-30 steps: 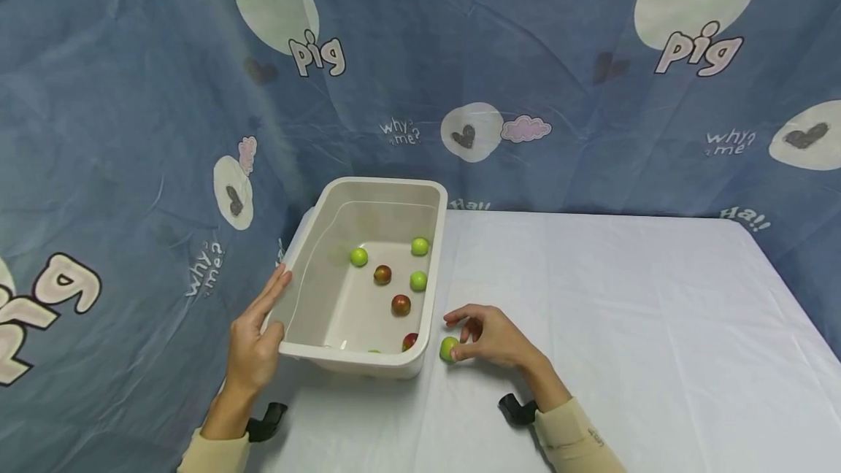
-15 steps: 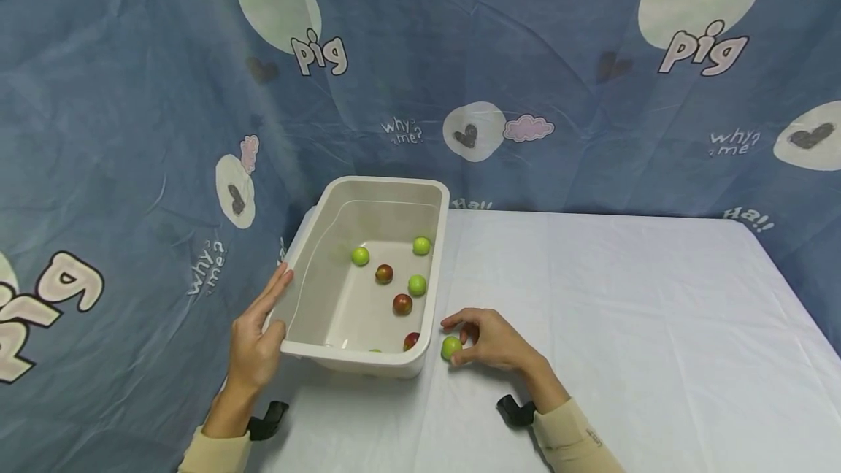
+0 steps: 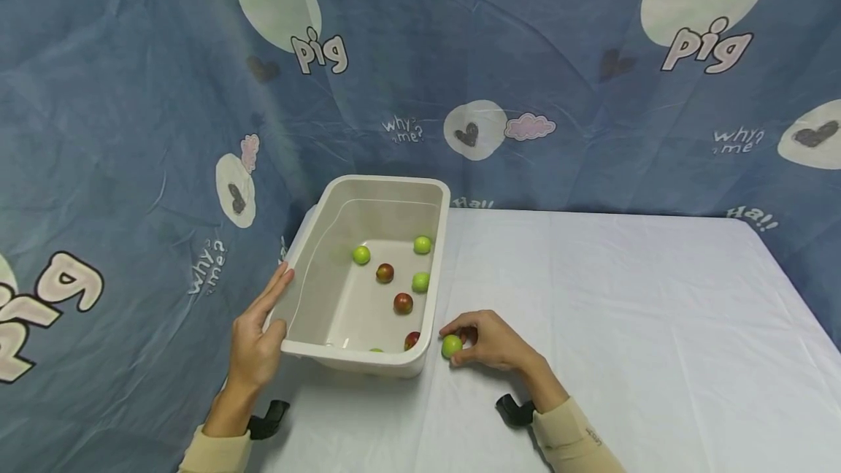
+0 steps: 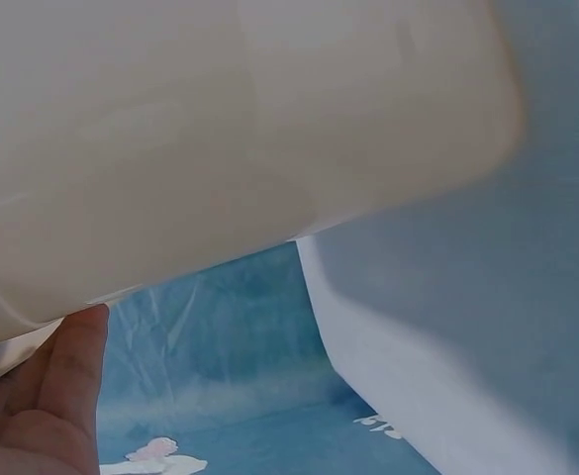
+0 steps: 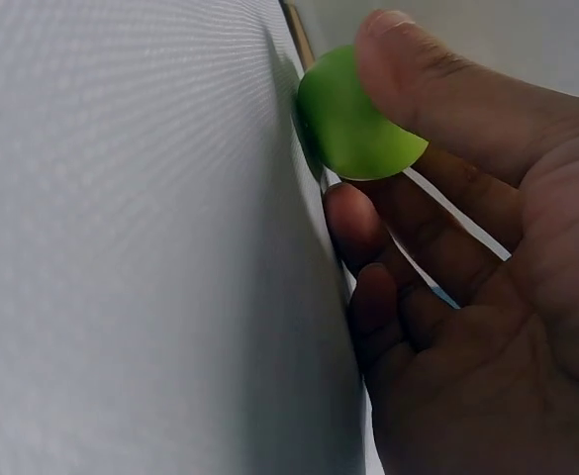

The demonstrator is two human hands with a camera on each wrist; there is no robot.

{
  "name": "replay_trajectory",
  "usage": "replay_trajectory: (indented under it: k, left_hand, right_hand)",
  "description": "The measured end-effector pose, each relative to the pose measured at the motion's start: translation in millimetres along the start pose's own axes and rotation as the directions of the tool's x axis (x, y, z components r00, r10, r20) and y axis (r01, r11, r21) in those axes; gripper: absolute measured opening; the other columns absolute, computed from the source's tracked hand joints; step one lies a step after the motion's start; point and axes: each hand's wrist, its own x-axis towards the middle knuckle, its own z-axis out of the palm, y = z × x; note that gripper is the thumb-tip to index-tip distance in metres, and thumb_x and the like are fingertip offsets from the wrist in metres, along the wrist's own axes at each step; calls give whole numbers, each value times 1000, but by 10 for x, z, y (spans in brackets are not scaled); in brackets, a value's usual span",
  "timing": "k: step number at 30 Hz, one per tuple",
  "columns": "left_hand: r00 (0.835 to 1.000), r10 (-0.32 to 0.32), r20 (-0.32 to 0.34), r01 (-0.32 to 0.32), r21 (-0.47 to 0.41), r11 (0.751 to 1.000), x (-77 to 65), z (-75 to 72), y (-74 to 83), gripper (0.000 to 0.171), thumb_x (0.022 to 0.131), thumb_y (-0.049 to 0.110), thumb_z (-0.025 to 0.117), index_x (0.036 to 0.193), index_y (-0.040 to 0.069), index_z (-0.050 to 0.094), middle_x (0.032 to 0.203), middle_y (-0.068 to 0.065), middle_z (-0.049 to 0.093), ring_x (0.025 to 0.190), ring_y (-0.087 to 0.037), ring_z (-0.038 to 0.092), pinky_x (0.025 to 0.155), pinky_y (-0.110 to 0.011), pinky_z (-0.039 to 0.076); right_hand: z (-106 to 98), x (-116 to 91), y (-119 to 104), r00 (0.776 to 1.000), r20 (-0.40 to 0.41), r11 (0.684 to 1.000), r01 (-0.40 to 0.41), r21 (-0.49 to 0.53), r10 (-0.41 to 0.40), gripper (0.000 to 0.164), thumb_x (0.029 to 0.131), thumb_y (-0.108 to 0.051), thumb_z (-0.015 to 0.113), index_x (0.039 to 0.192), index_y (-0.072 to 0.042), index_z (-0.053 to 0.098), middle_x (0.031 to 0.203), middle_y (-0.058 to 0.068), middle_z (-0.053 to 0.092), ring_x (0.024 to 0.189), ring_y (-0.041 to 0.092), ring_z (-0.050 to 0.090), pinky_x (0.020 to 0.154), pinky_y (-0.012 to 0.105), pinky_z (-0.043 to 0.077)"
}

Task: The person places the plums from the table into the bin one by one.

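Note:
In the head view a deep off-white plastic bin [image 3: 342,360] is tilted up on its left side. My left hand [image 3: 252,347] holds its left rim near the front corner, thumb [image 3: 274,333] on the rim and fingers spread along the outer wall. Just right of the bin, my right hand [image 3: 496,341] pinches a small round green fruit [image 3: 451,346] at the white tablecloth. The right wrist view shows the thumb [image 5: 408,74] against this fruit, with fingers curled behind and below. Inside the bin lie several small fruits, some green [image 3: 361,255], some brownish red [image 3: 403,304].
A white cloth [image 3: 591,298] covers the table, reaching back and right. Blue printed fabric [image 3: 558,42] hangs behind and along the left side. Black wrist mounts [image 3: 515,411] stick out beside both forearms. The left wrist view is mostly the bin's outer wall [image 4: 220,129].
My right fingers have curled in closer around the green fruit. One green fruit by the bin's right wall has shifted slightly. The left hand and bin stay put.

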Motion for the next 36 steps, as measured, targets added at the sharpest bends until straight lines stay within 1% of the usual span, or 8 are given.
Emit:
replay_trajectory:
  k: [4,9,13,21,28,33,36]
  left_hand:
    - [1000,-17,4,17,-14,1000,1,0,-1,75,72,-21,42,141,2,60,150,-14,51,140,-29,45,107,-17,33]
    - [1000,-26,9,26,-10,1000,-3,-2,26,75,72,-20,43,142,4,60,151,-11,51,141,-26,44,107,-17,33]
    - [1000,-27,14,27,-6,1000,-3,-11,34,75,73,-19,42,142,4,60,151,-12,51,142,-22,44,106,-17,33]
    - [999,-35,27,35,22,999,-9,-17,1,77,73,-17,40,144,5,58,152,-13,50,143,-20,42,105,-17,33]
    - [999,-36,35,36,6,999,-16,-28,-2,78,71,-17,39,144,5,57,153,-11,49,144,-22,41,104,-17,33]
    - [999,-38,39,38,-4,999,-14,-31,4,80,70,-17,39,144,5,57,153,-9,49,144,-22,41,105,-17,33]
    - [998,-40,40,41,-3,999,-12,-27,9,80,70,-17,39,144,5,57,153,-9,49,144,-21,40,104,-17,33]
  right_hand:
    - [-5,0,-12,1000,-7,1000,7,-11,-7,38,75,-13,90,111,-11,78,94,-9,70,82,16,61,71,26,49]
    - [-37,-20,-27,996,-86,999,-40,-19,39,38,76,-17,90,112,-13,78,89,-11,68,78,13,61,69,27,50]
    - [-92,-47,-45,991,-129,999,-47,0,47,39,76,-16,90,112,-11,78,90,-8,68,78,13,61,70,28,52]
    - [-227,-83,-79,983,-181,998,-18,54,28,41,77,-11,89,114,-3,76,99,0,71,83,16,63,76,30,53]
    - [-356,-90,-163,974,-224,992,55,113,-28,41,78,-4,86,117,3,73,106,8,73,86,23,64,79,32,54]
    - [-443,-93,-226,969,-239,988,90,129,-57,39,79,-1,85,116,0,73,108,7,73,88,22,65,81,32,54]
    - [-489,-97,-256,966,-253,987,96,130,-61,37,79,-1,85,115,-4,75,106,4,73,87,22,65,79,31,54]
